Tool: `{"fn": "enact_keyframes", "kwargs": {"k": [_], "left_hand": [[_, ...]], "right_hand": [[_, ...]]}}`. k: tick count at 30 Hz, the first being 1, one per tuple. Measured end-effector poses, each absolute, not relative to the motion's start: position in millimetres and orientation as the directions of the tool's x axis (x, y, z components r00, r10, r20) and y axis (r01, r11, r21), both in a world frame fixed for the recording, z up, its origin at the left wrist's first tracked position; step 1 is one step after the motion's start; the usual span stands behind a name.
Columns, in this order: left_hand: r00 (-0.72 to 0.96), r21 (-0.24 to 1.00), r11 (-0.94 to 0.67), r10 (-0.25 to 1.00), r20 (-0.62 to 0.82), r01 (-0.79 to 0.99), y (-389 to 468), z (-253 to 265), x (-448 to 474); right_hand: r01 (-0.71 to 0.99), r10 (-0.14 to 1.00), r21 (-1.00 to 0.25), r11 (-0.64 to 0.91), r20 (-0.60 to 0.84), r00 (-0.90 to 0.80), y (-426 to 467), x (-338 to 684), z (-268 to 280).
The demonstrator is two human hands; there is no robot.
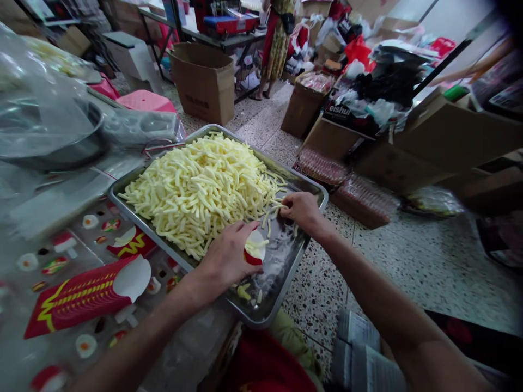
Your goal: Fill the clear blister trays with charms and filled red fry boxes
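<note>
A metal tray [281, 296] bears a large heap of pale yellow fry-shaped sticks [204, 185]. Over its near side, my left hand [229, 253] is closed around a small red and white fry carton [256, 247] with a few sticks in its mouth. My right hand [302, 212] is at the tray's right side, its fingertips pinched on pale sticks at the edge of the heap. Loose sticks and white powder lie on the bare metal beneath the hands. On the table to the left lies a nested stack of red fry cartons [81, 294] with yellow markings; another carton [133, 242] lies beside the tray.
A metal bowl [96, 130] under clear plastic stands at the left. Past the tray are a pink stool [145, 101] and a tall cardboard box [203, 81]. Boxes and bags crowd the right; a person [278, 43] stands at the back.
</note>
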State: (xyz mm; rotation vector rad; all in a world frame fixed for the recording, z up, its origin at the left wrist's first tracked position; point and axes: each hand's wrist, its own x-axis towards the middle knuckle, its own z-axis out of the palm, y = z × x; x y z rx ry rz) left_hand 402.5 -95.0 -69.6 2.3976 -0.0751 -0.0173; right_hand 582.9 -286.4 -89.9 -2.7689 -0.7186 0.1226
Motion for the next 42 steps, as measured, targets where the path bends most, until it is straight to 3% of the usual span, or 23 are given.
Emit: {"fn": "enact_keyframes", "kwargs": {"k": [6, 9, 12, 14, 16, 19, 21, 26, 30, 32, 36, 38, 42], "left_hand": [[0.992, 0.430, -0.897, 0.050, -0.119, 0.097, -115, -62, 414], [0.988, 0.386, -0.913, 0.087, -0.125, 0.129, -126, -62, 415], [0.996, 0.432, -0.899, 0.041, -0.073, 0.069, -134, -68, 409], [1.000, 0.477, -0.879, 0.012, -0.017, 0.019, -135, -75, 402], [0.999, 0.517, -0.856, 0.021, 0.024, 0.006, -133, -82, 391], [0.996, 0.592, -0.805, 0.070, 0.052, 0.026, -124, -89, 376], [0.993, 0.650, -0.760, 0.088, 0.083, 0.013, -119, -91, 368], [0.974, 0.737, -0.673, 0.119, 0.192, -0.063, -108, -91, 362], [0.967, 0.792, -0.611, 0.193, 0.168, -0.016, -97, -88, 363], [0.967, 0.808, -0.589, 0.194, 0.163, -0.019, -90, -84, 365], [0.969, 0.803, -0.594, 0.171, 0.179, -0.044, -79, -74, 367], [0.969, 0.801, -0.598, 0.177, 0.171, -0.032, -74, -69, 366], [0.961, 0.772, -0.634, 0.233, 0.149, 0.034, -69, -67, 356]], "right_hand": [[0.380, 0.471, -0.533, -0.756, -0.039, 0.881, -295, 559, -84], [0.548, 0.599, -0.447, -0.707, 0.033, 0.800, -292, 520, -73], [0.753, 0.781, -0.276, -0.597, 0.010, 0.624, -286, 478, -64], [0.809, 0.853, -0.319, -0.494, 0.004, 0.522, -285, 458, -60], [0.798, 0.882, -0.449, -0.401, 0.046, 0.469, -286, 445, -59], [0.688, 0.849, -0.646, -0.330, 0.116, 0.515, -284, 434, -61], [0.621, 0.804, -0.714, -0.323, 0.139, 0.578, -275, 428, -64], [0.548, 0.729, -0.713, -0.438, 0.075, 0.680, -241, 414, -62], [0.575, 0.742, -0.740, -0.350, 0.156, 0.652, -242, 439, -50], [0.638, 0.768, -0.686, -0.350, 0.180, 0.614, -254, 469, -48], [0.856, 0.884, -0.242, -0.457, -0.021, 0.466, -273, 531, -58], [0.891, 0.892, -0.084, -0.447, -0.123, 0.436, -276, 548, -67], [0.889, 0.883, -0.036, -0.456, -0.142, 0.447, -278, 554, -73]]}}
